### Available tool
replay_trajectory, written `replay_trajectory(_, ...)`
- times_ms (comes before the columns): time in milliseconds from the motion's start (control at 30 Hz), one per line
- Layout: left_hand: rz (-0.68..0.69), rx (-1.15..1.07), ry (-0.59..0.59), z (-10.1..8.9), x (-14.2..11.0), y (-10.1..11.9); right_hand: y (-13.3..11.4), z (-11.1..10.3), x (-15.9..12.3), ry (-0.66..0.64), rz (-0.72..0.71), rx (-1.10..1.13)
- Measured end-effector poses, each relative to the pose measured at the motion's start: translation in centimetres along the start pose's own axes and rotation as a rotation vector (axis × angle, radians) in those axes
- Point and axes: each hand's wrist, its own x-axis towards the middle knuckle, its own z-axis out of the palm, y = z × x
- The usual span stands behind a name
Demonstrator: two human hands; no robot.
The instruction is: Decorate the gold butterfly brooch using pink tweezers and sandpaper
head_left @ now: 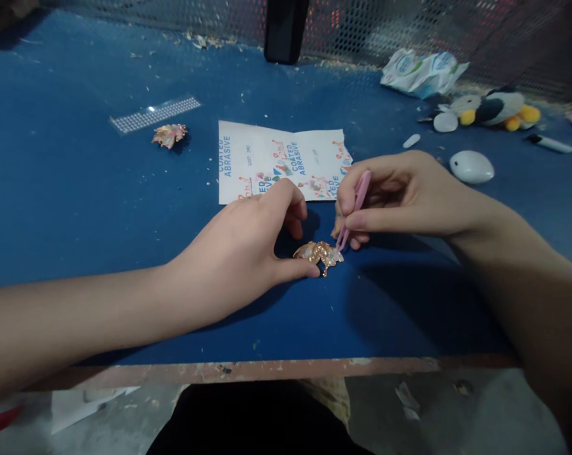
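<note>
A gold butterfly-shaped ornament [320, 252] with pale, shiny wings lies on the blue table near its front edge. The thumb of my left hand [248, 243] presses its lower left side, while the other fingers curl behind its left wing. Between the thumb and fingers of my right hand [399, 196] is a pair of pink tweezers [360, 194], tips down at the ornament's right wing. Whether the tips grip anything is too small to tell. Just behind both hands lies a sheet of abrasive paper [248, 148], its printed back up, with small coloured pieces on it.
Farther left are a second gold ornament [169, 135] and a strip of small beads [155, 115]. A white computer mouse [472, 167], a plush toy [497, 107] and a crumpled packet [423, 72] lie at right. A black object [286, 31] stands by the mesh panel [361, 31].
</note>
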Motion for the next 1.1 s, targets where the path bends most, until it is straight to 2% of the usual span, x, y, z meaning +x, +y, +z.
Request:
replay_trajectory(633,-0.037,-0.081,-0.056,-0.2,0.4,0.3,0.6,-0.3,0.3,-0.037,0.012,0.111)
replay_trajectory(1100,-0.068,-0.177,-0.034,0.0,0.2,0.5,0.4,1.4,0.7,0.138,-0.097,0.136)
